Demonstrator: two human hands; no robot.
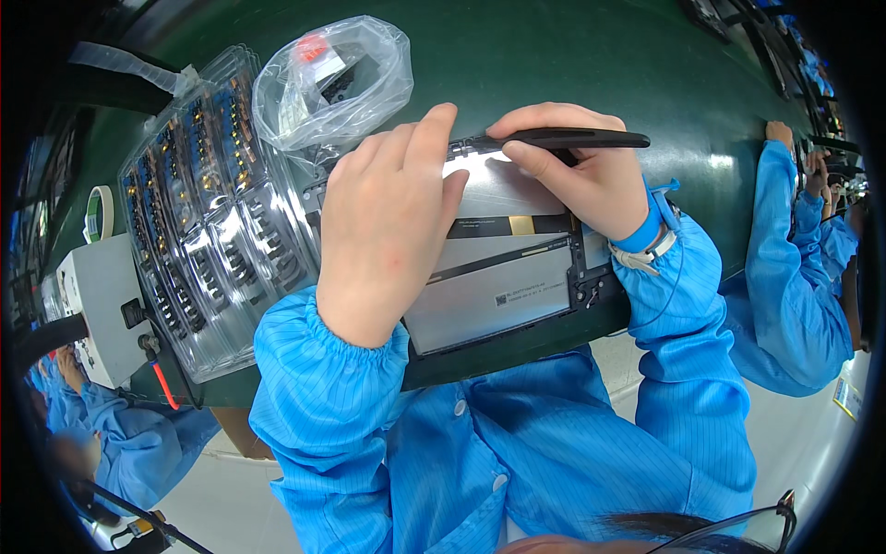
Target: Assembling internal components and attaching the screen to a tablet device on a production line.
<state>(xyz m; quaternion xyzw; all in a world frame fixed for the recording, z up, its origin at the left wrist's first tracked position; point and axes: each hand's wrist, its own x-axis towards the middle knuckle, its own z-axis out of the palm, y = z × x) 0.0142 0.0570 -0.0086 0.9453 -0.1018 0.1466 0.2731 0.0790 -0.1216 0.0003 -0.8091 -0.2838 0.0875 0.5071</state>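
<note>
An opened tablet [517, 286] lies in front of me, with flat silver battery packs and a black ribbon cable with a gold patch [522, 224] across it. My left hand [383, 217] lies over its left part, fingers stretched out and the thumb apart; what is under the palm is hidden. At the far edge of the tablet, my right hand [591, 175] pinches a slim black stick-like tool [591, 138] between thumb and fingers. The tool points left toward small parts along that edge. Around the right wrist sits a blue band [641, 231] with a cord.
Clear plastic trays [217, 212] of small circuit parts stand at the left. Behind them is an open clear bag [332, 83] with scraps. A white box [101, 305] and a tape roll [99, 214] are farther left. A co-worker in blue [784, 277] sits at the right.
</note>
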